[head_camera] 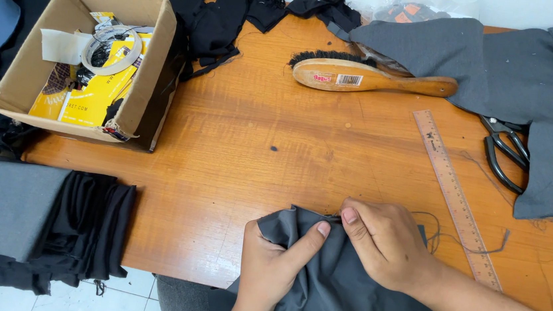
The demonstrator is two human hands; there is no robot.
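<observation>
Right now my right hand [385, 242] pinches the grey cloth [338, 288] edge at twelve o'clock; my left hand [274, 259] grips it at nine, thumb pressed on top.

Surface: orange-brown varnished wooden table [235, 165].
Left rear: open brown cardboard box [29, 80].
Left front: folded stack of grey and black cloth [37, 221], overhanging the edge.
Rear centre: wooden-backed black-bristle brush [370, 80]; crumpled black fabric scraps [235, 18].
Right: large dark grey fabric sheet [529, 91]; black-handled scissors [507, 152], partly under it; long wooden ruler [456, 198].
Front: dark grey cloth piece [339, 281].
</observation>
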